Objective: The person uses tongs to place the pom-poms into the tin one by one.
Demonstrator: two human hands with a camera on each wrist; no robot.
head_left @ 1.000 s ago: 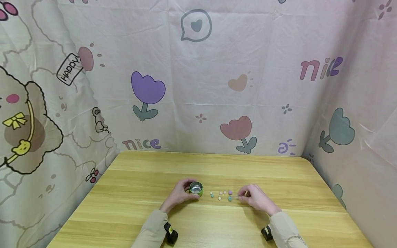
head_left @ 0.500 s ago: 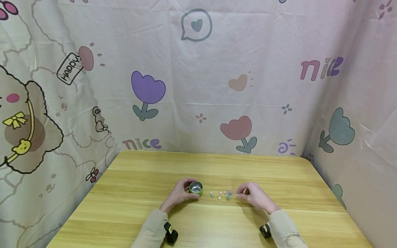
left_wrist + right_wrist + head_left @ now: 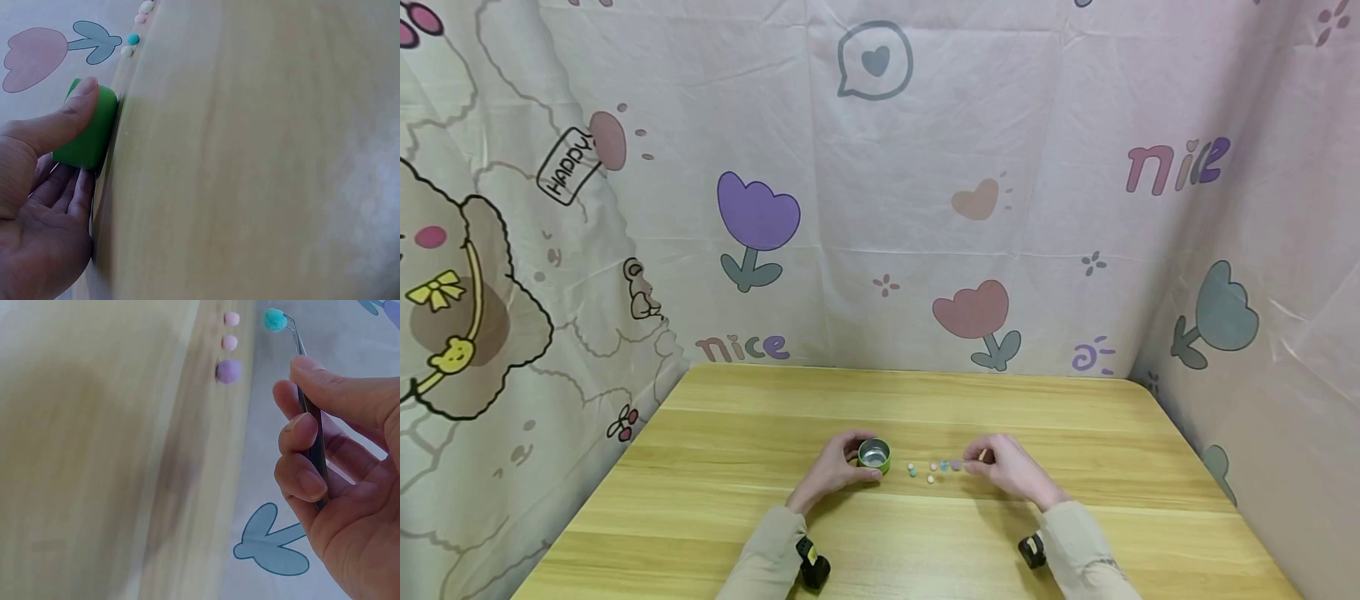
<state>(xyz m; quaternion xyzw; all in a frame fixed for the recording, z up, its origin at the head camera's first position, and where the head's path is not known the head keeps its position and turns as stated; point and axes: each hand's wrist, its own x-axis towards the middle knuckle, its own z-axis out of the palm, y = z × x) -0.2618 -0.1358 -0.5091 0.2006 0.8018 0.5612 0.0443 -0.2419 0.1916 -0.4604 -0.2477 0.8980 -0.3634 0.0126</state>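
The right hand (image 3: 1009, 468) holds tweezers (image 3: 319, 456), their tips gripping a teal pompom (image 3: 275, 320) off the tabletop (image 3: 775, 542). This pickup looks done (setting down remains); other pompoms (image 3: 229, 370) lie loose. The left hand (image 3: 838, 467) clasps a green tin (image 3: 99, 137). Since the earlier frame, the teal pompom has shifted tinward.

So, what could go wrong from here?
The fuzzy turquoise ball might slip, as only the tips of the slim dark metal tweezers hold it. If dropped, it could knock the small pale pink balls nearby on the wood-grain table. The left hand might nudge the round green tin it holds, making the ball miss.
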